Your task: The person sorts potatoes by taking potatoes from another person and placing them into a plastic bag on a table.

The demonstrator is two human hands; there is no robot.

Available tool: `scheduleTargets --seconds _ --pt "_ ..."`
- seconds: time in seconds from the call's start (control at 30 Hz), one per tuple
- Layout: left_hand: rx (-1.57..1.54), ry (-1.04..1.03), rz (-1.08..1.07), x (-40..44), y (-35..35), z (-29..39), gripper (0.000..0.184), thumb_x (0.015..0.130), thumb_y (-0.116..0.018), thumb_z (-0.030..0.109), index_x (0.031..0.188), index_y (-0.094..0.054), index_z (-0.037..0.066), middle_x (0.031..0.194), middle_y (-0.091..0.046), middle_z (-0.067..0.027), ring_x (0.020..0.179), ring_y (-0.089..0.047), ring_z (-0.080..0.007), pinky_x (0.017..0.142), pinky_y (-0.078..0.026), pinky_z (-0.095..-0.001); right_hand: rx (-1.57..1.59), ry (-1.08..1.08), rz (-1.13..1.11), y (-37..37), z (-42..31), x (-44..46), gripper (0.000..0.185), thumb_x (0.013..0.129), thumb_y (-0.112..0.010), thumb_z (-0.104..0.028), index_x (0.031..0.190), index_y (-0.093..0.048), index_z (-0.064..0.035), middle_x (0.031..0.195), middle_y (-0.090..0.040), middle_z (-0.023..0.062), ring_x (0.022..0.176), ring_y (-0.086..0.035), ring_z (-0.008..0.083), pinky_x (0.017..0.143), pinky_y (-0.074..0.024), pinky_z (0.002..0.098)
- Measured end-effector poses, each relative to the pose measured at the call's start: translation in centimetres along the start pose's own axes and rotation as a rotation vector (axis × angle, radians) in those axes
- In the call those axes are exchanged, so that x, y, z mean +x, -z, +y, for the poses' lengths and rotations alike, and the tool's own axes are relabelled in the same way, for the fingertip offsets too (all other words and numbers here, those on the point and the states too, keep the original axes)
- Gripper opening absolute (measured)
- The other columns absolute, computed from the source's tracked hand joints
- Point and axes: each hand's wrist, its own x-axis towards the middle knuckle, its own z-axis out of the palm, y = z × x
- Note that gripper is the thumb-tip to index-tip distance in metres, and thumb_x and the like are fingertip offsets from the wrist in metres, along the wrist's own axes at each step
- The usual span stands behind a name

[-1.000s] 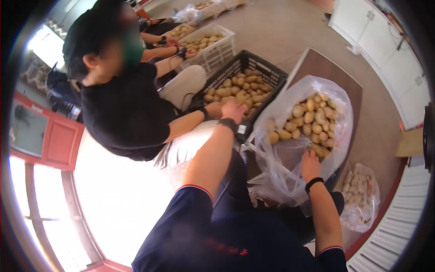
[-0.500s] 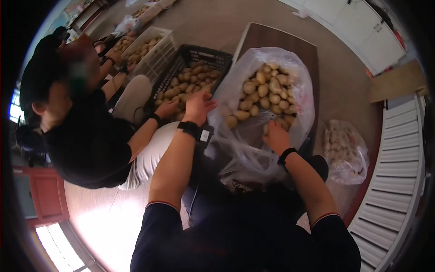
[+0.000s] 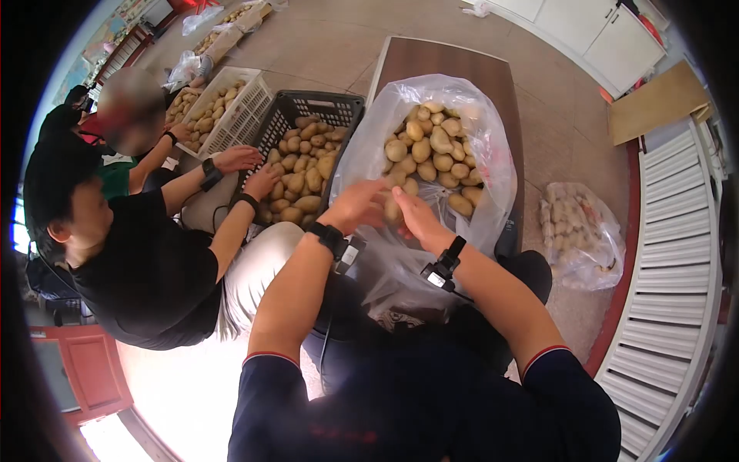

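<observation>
Over the near side of a clear plastic bag (image 3: 350,165) full of potatoes (image 3: 431,150), my two hands are close together. A single potato (image 3: 393,211) shows between them, partly covered by fingers. My right hand (image 3: 422,219) is closed on this potato, its thumb pointing up and left. My left hand (image 3: 356,206) faces it from the left with fingers stretched out; whether they touch the potato is hard to see. The bag's mouth is spread wide, and its loose film hangs towards my lap.
The bag lies on a brown board-like top (image 3: 446,61). To its left stands a black crate (image 3: 339,104) of potatoes, with a co-worker's hands (image 3: 250,169) over it. A white crate (image 3: 250,115) is beyond. Another filled bag (image 3: 581,235) sits on the floor at right, near a white radiator (image 3: 662,292).
My right hand has come up and left out of the bag with a potato. My left hand has moved right from beside the black crate to meet it. The view has shifted slightly.
</observation>
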Motion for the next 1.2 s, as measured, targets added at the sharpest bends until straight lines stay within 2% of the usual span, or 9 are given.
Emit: scheduleTargets --seconds 0.03,0.1,0.17,0.4,0.47,0.8,0.83,0.9,1.2 --pt "0.001 -0.001 0.008 0.0 -0.2 0.0 0.048 0.096 -0.052 0.041 0.124 -0.051 0.002 0.114 -0.059 -0.0143 0.093 -0.065 -0.0291 0.077 -0.054 -0.0395 0.001 0.002 -0.008 -0.2 0.3 0.5 0.058 0.096 -0.045 -0.056 0.108 -0.061 -0.0019 0.084 -0.063 0.0098 0.076 -0.062 0.0226 0.063 -0.0498 0.0341" --pt "-0.033 -0.010 -0.021 -0.1 -0.4 0.1 0.046 0.098 -0.050 0.040 0.125 -0.052 0.003 0.118 -0.058 -0.0151 0.097 -0.064 -0.0296 0.079 -0.055 -0.0410 -0.226 0.347 0.125 -0.4 1.5 1.8 0.054 0.099 -0.042 -0.049 0.106 -0.061 0.0008 0.089 -0.066 0.0181 0.085 -0.063 0.0312 0.075 -0.0484 0.0407" --pt "-0.091 -0.013 -0.038 -0.5 -0.7 0.4 0.039 0.099 -0.050 0.035 0.121 -0.054 0.004 0.119 -0.059 -0.0150 0.097 -0.065 -0.0278 0.076 -0.057 -0.0405 -0.273 0.371 0.139 -0.1 2.3 2.4 0.052 0.099 -0.042 -0.046 0.105 -0.060 0.0014 0.091 -0.065 0.0212 0.089 -0.063 0.0338 0.078 -0.0471 0.0421" --pt "-0.134 -0.079 0.012 0.3 1.6 -0.1 0.032 0.097 -0.054 0.029 0.115 -0.056 0.003 0.102 -0.065 -0.0124 0.084 -0.069 -0.0269 0.060 -0.057 -0.0335 -0.288 0.369 0.098 1.1 1.9 1.4 0.031 0.097 -0.052 -0.029 0.103 -0.060 0.0002 0.088 -0.068 0.0162 0.079 -0.066 0.0340 0.073 -0.0496 0.0382" --pt "-0.194 -0.117 0.059 0.3 2.2 -0.1 0.031 0.097 -0.053 0.028 0.115 -0.055 0.003 0.101 -0.065 -0.0124 0.082 -0.069 -0.0270 0.059 -0.057 -0.0331 -0.564 0.611 0.312 2.6 3.9 2.2 0.029 0.093 -0.058 -0.026 0.106 -0.059 -0.0002 0.090 -0.067 0.0168 0.082 -0.065 0.0340 0.074 -0.0498 0.0394" --pt "-0.522 -0.250 0.399 1.7 9.5 -1.9 0.035 0.097 -0.053 0.033 0.119 -0.052 0.006 0.100 -0.065 -0.0126 0.079 -0.065 -0.0310 0.059 -0.056 -0.0374 -1.054 0.540 0.726 9.4 8.0 2.4 0.037 0.082 -0.065 -0.016 0.117 -0.056 -0.0077 0.115 -0.055 0.0149 0.106 -0.053 0.0375 0.086 -0.0453 0.0487" --pt "-0.359 -0.340 0.433 2.6 11.2 -3.4 0.036 0.097 -0.053 0.033 0.120 -0.052 0.005 0.101 -0.064 -0.0132 0.080 -0.065 -0.0312 0.061 -0.056 -0.0377 -1.054 0.536 0.728 9.6 8.1 2.3 0.037 0.082 -0.065 -0.016 0.117 -0.056 -0.0077 0.115 -0.055 0.0149 0.106 -0.053 0.0375 0.086 -0.0453 0.0487" --pt "-0.740 -0.222 0.459 2.4 12.5 -2.9 0.039 0.096 -0.054 0.026 0.127 -0.047 0.004 0.116 -0.058 -0.0165 0.090 -0.063 -0.0359 0.075 -0.056 -0.0451 -1.096 0.490 0.716 10.0 8.3 1.9 0.040 0.082 -0.064 -0.015 0.120 -0.054 -0.0085 0.118 -0.054 0.0152 0.106 -0.053 0.0384 0.087 -0.0455 0.0494" --pt "-0.830 -0.233 0.664 2.0 13.4 -3.0 0.035 0.097 -0.053 0.022 0.124 -0.049 0.002 0.118 -0.056 -0.0164 0.100 -0.058 -0.0348 0.072 -0.057 -0.0463 -1.246 0.395 0.647 10.0 8.4 1.8 0.049 0.082 -0.064 -0.014 0.129 -0.049 -0.0122 0.119 -0.054 0.0160 0.103 -0.056 0.0397 0.084 -0.0495 0.0477"
